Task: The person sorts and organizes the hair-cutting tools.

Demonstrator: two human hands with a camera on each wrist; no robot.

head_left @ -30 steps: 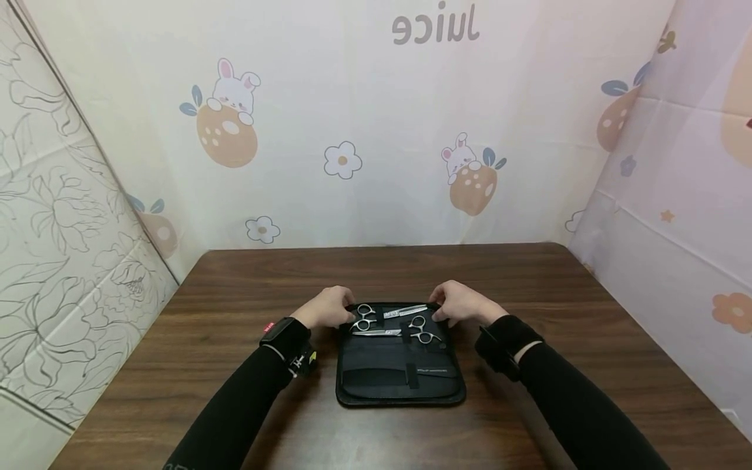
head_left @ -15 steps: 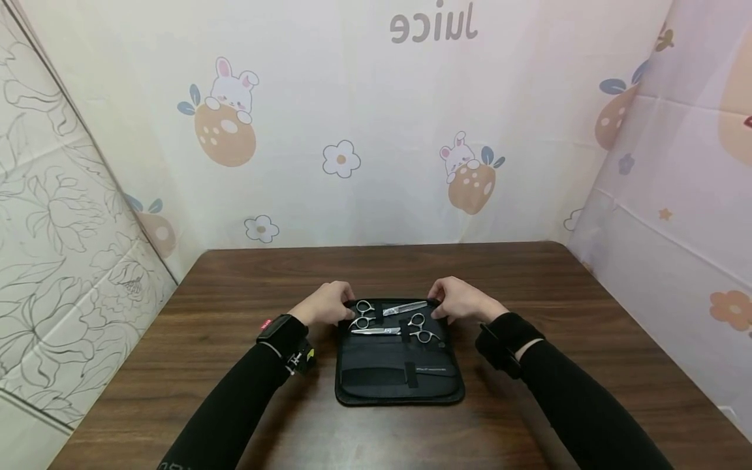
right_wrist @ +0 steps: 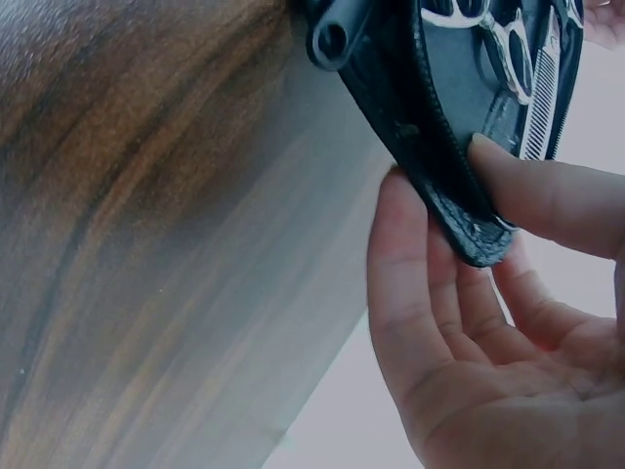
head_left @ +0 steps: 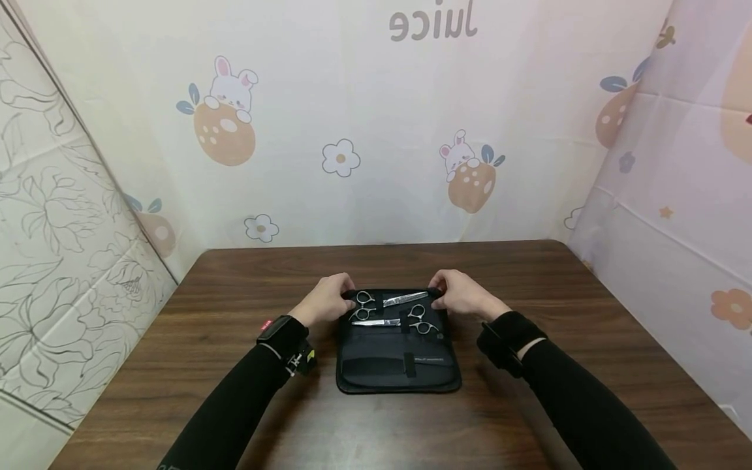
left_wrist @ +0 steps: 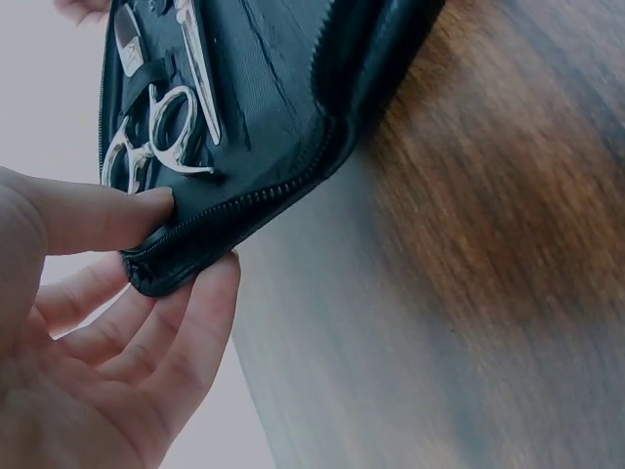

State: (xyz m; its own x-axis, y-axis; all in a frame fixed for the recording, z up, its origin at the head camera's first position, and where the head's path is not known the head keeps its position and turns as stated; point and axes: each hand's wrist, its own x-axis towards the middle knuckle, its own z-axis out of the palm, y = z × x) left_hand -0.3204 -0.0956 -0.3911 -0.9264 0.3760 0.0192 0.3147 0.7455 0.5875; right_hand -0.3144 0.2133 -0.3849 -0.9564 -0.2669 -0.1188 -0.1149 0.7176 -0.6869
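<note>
White cloth (head_left: pixel 364 98) fills the back, printed with rabbits, fruit and flowers, plus the word "Juice" reading backwards. To the left hangs a pale panel (head_left: pixel 59 215) covered in line-drawn blooms. Below spreads the brown wood-grain counter (head_left: pixel 529 281), reaching forward between the two. Over it stretch a person's forearms in black sleeves, the left sleeve (head_left: pixel 229 398) and the right sleeve (head_left: pixel 587 398).

Between the forearms, at the middle of the counter, is an open black case (head_left: pixel 376 349). Its far corners are raised off the wood; whether its near edge touches I cannot tell. Both hands are pinching those corners: the left hand (head_left: pixel 325 299) at the far left one, the right hand (head_left: pixel 462 294) at the far right one, each with the thumb on the inner face and fingers underneath. A bulky black band circles each wrist, one left (head_left: pixel 284 343), one right (head_left: pixel 511 343).

Two silver scissors lie across the case, blades pointing opposite ways: the farther pair (head_left: pixel 405 298), with a toothed blade, has its finger rings at left; the nearer pair (head_left: pixel 376 322), at right. Smallest are the zip teeth (left_wrist: pixel 244 209) along the rim and some lettering (head_left: pixel 429 360), too small to read.
</note>
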